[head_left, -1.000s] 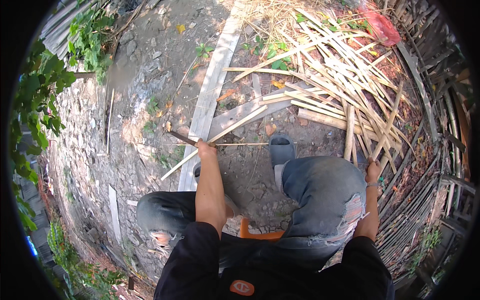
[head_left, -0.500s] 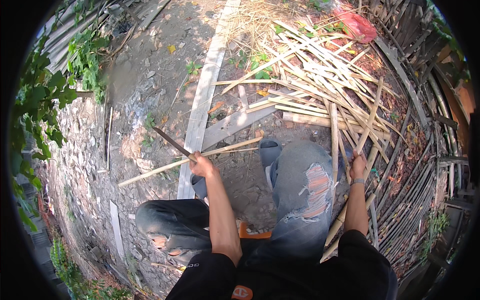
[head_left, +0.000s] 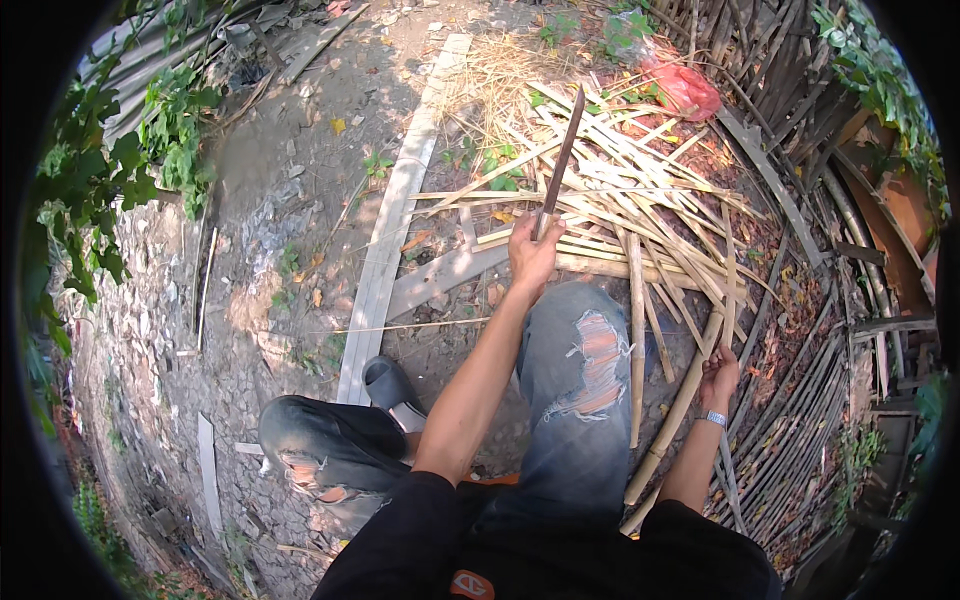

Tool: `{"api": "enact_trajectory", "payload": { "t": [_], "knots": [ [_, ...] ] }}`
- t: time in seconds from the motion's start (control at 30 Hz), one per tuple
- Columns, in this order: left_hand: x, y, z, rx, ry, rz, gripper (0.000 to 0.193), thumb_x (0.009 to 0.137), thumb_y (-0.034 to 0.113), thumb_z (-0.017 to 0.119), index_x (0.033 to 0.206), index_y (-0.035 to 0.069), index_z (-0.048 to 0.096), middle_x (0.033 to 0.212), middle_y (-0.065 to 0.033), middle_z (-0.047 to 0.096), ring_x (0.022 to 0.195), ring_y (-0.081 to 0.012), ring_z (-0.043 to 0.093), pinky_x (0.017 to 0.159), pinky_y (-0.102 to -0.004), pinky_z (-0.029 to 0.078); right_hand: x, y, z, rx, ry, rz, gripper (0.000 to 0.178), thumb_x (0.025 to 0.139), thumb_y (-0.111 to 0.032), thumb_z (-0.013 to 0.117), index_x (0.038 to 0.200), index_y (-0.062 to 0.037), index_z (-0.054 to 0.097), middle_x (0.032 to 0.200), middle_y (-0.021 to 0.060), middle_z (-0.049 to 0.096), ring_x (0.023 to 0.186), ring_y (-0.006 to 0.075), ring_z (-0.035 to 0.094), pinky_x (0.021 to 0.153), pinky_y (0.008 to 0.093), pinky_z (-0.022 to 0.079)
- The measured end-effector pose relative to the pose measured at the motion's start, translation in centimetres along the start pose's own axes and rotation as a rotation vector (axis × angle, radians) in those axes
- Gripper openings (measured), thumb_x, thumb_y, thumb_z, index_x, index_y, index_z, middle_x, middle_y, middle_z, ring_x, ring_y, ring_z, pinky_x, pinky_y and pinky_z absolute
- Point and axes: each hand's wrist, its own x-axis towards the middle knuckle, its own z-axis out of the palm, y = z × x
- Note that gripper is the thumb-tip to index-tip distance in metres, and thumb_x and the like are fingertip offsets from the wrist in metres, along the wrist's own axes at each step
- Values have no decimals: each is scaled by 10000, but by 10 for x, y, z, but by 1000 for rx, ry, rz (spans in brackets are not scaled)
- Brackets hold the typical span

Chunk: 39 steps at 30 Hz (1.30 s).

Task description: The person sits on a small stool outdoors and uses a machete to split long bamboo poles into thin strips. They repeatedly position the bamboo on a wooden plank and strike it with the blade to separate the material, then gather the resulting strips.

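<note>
Knife handle [head_left: 542, 226] partly behind fingers [head_left: 556, 229]

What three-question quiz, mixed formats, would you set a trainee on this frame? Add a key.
1. Open: what is the person's left hand holding?
2. True or false: the crumpled, red plastic bag lies farther from the person's body than the right hand does.
3. Multiple choice: which thing is the right hand holding?
A) a grey, open-heeled slipper
B) a narrow, pale bamboo strip
C) a long, weathered grey plank

Key:
1. A long knife with a dark blade and pale handle.
2. True.
3. B.
</note>
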Motion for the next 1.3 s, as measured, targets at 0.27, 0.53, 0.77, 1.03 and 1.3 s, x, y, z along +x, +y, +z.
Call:
{"api": "enact_trajectory", "payload": {
  "t": [0.27,0.53,0.77,1.03,1.3],
  "knots": [
    [-59,28,-101,-186,-108,-351,286,916,208,726,1106,-4,695,922,-92,750,672,-152,704,546,-259,486,15,-187,-53,-147,170,-388,248,978,-171,605,1127,26,619,780,20,522,673,114,513,644,302,468],
    [-48,102,-225,-243,349,-176,255,905,131,717,1102,-28,686,825,-95,741,538,-89,600,506,-222,455,-171,-253,54,-967,96,-1011,332,951,-296,662,908,33,642,718,13,533,630,80,442,561,265,347],
    [-94,176,-298,-250,419,-19,198,909,144,725,1032,-8,690,799,-97,739,536,-78,594,494,-211,430,-219,-271,143,-704,-306,-1038,273,991,-293,664,873,-47,675,698,-43,509,636,44,423,579,232,313],
    [-135,152,-328,-261,321,17,187,964,202,690,897,30,659,722,-64,690,503,-60,537,435,-206,343,-304,-125,284,-805,-796,-1044,357,918,-258,728,755,42,624,562,38,517,542,89,451,505,297,359],
    [-141,140,-333,-371,396,7,160,959,157,695,976,1,662,728,-94,693,503,-91,558,467,-228,415,-371,-40,323,-889,-1121,-1152,306,841,-208,770,778,43,607,616,141,544,542,252,551,554,366,462]
  ]
}}
